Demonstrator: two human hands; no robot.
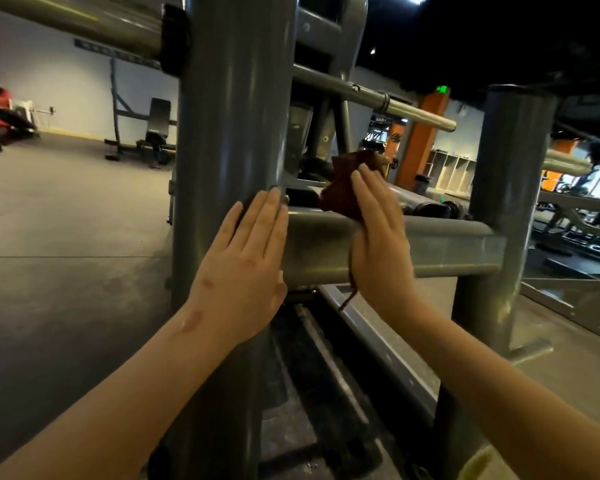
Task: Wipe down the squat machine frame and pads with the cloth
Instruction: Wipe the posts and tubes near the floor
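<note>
The frame-wiping step is in hand. The person stands close to the grey squat machine frame, and the brown cloth point(342, 194) is bunched on top of the horizontal crossbar point(447, 247), just right of where that bar meets the thick upright post point(236, 116). The right hand point(381, 251) lies flat over the cloth and bar, its fingers point(371, 199) straight and close together, pressing the cloth down rather than gripping it. A loose thread or corner hangs below the palm. I cannot see the thumb.

The left hand point(246, 258) rests open against the post at the joint. Its fingers point(258, 220) are straight and side by side and hold nothing. It looks to be bracing the body.

By my reckoning the job is only partly done. Most of the crossbar runs bare to the far upright point(510, 168). The next move likely calls for sliding the cloth along the bar under steady palm pressure, and wrapping it round the tube to reach the underside. The dark rolls behind the bar point(430, 210) may be pads, though I cannot tell for certain.
</note>
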